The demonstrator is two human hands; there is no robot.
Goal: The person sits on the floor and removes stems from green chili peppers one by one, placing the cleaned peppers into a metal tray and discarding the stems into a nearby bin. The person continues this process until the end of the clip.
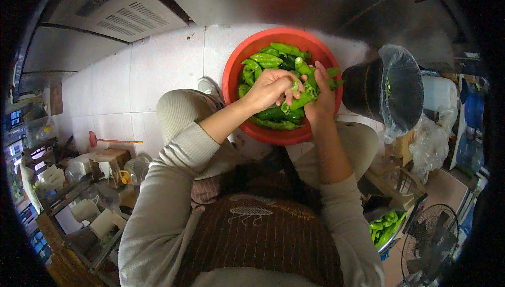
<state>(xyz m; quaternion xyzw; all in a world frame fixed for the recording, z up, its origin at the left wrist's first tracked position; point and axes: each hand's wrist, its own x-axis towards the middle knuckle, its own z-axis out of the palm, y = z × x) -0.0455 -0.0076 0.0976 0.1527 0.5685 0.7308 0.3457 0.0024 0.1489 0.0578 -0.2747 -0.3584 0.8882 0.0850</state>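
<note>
A red plastic basin (232,66) full of long green peppers (267,59) sits on the floor between my knees. Above it, my right hand (321,99) cups several green peppers (303,100) against its palm and fingers. My left hand (272,87) is close beside it, with a small pale green pepper piece (295,86) pinched between curled fingers. Whether that piece is still joined to a pepper is hard to see. Pepper ends stick out past my right thumb, over the basin's right side.
A black bin (361,87) lined with a clear plastic bag (396,123) stands right of the basin. More green peppers (388,228) lie in a container at lower right, near a fan (432,243). Metal cabinets (130,14) border the tiled floor (169,66); cardboard boxes (112,160) are at left.
</note>
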